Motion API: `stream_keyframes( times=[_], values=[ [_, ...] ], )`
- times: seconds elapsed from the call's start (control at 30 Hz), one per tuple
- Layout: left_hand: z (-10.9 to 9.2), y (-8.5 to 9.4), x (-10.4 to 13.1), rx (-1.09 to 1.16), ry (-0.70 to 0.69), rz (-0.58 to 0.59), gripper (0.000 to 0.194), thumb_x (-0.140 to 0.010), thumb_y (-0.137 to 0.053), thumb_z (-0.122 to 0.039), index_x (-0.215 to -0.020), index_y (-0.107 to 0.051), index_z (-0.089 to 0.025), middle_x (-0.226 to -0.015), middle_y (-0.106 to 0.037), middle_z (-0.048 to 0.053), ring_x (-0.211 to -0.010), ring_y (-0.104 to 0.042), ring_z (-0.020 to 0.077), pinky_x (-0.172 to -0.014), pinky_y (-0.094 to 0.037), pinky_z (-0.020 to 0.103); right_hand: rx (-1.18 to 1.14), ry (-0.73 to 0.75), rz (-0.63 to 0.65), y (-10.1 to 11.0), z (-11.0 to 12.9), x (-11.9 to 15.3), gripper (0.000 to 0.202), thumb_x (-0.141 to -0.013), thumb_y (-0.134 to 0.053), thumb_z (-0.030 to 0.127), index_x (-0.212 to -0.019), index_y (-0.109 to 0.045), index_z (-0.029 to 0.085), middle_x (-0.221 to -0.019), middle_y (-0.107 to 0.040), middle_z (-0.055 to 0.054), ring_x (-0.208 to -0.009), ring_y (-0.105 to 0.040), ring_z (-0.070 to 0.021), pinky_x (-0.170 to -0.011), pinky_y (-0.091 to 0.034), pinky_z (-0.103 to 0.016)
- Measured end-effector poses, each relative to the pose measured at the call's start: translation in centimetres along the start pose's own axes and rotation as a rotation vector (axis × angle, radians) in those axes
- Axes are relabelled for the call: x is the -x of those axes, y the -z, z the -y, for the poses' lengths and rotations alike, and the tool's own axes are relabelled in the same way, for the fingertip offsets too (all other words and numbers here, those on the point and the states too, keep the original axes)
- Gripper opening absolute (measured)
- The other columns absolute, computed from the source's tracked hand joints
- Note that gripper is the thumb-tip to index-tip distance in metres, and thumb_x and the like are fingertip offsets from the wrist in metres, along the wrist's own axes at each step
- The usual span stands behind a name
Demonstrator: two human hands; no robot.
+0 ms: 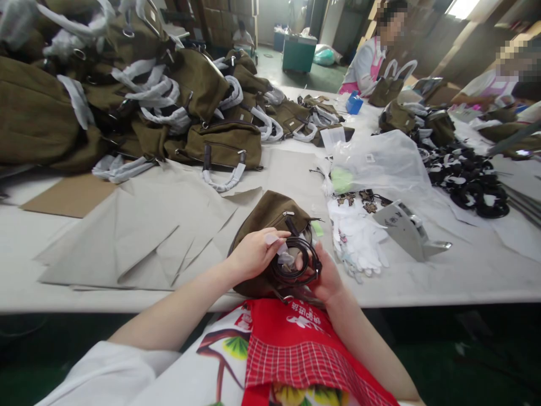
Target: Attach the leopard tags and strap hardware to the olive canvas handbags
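A coiled dark strap (295, 275) with a metal buckle end is held between my two hands, over an olive handbag (270, 211) at the table's front edge. My right hand (328, 275) is wrapped round the coil's right side. With bent fingers, my left hand (258, 252) grips the coil's upper left, and a small whitish piece (274, 239) shows at its fingertips. White wrapping (285, 257) is visible inside the coil. The handbag's zipper pull (289, 214) lies just beyond my fingers; much of the bag's front is hidden by my hands.
Olive handbags (226, 141) with wrapped handles are heaped at the left. Grey sheets (169, 225) lie before them. To the right are white gloves (355, 231), a tape dispenser (408, 228), a clear plastic bag (384, 160) and coiled black straps (469, 175). Co-workers (364, 67) are across the table.
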State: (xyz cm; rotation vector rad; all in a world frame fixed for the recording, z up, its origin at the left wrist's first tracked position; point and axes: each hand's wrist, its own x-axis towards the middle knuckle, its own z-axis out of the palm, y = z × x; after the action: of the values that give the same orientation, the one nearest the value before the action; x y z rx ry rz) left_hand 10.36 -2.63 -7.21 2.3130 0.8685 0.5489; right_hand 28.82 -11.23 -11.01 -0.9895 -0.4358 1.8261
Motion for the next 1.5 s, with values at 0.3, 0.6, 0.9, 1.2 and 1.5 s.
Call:
stream_keyframes(
  times=[0.3,0.6,0.9,1.2,1.5],
  values=[
    [-0.8,0.7,-0.1,0.196,0.272,0.068,0.057,-0.099,-0.023,-0.048,-0.094,-0.072,-0.019,-0.061,-0.066,0.002,-0.062,-0.063,0.0171,-0.066,-0.047,0.026,-0.028,0.186,-0.135,-1.0,-1.6,-0.3,0.066,-0.082,-0.045,0.074,-0.044,-0.051,0.02,-0.044,-0.051,-0.001,-0.046,-0.047,-0.0133,-0.047,-0.038,-0.025],
    [-0.6,-0.1,1.3,0.276,0.271,-0.092,0.05,-0.098,-0.024,-0.049,-0.075,-0.055,-0.018,-0.063,-0.054,0.0,-0.06,-0.051,0.0149,-0.057,-0.041,0.025,-0.23,0.205,-0.191,-2.2,-1.5,0.1,0.066,-0.081,-0.045,0.074,-0.041,-0.039,0.022,-0.041,-0.045,0.001,-0.043,-0.043,-0.0126,-0.049,-0.04,-0.026],
    [-1.0,1.7,3.1,0.294,0.129,0.032,0.039,-0.097,-0.03,-0.037,-0.104,-0.063,-0.017,-0.08,-0.067,0.003,-0.067,-0.06,0.0157,-0.07,-0.048,0.027,-0.105,0.265,-0.158,-3.0,-1.7,-0.1,0.061,-0.08,-0.055,0.068,-0.041,-0.046,0.022,-0.049,-0.055,-0.003,-0.05,-0.049,-0.0153,-0.051,-0.04,-0.027],
    [-0.3,-0.5,1.4,0.746,0.533,-0.036,0.052,-0.091,-0.038,-0.055,-0.078,-0.066,-0.014,-0.058,-0.063,0.003,-0.044,-0.053,0.0123,-0.042,-0.037,0.022,0.008,0.317,-0.187,-3.2,-2.5,0.1,0.055,-0.077,-0.063,0.065,-0.045,-0.052,0.021,-0.051,-0.055,-0.001,-0.05,-0.046,-0.0136,-0.051,-0.038,-0.027],
    [0.1,0.5,1.0,1.2,0.7,-0.007,0.044,-0.083,-0.058,-0.052,-0.073,-0.062,-0.01,-0.056,-0.062,0.005,-0.041,-0.049,0.0088,-0.042,-0.034,0.02,0.01,0.347,-0.248,-3.7,-2.0,-0.6,0.052,-0.082,-0.059,0.06,-0.051,-0.052,0.02,-0.05,-0.054,0.001,-0.048,-0.047,-0.0121,-0.047,-0.041,-0.025]
  ],
)
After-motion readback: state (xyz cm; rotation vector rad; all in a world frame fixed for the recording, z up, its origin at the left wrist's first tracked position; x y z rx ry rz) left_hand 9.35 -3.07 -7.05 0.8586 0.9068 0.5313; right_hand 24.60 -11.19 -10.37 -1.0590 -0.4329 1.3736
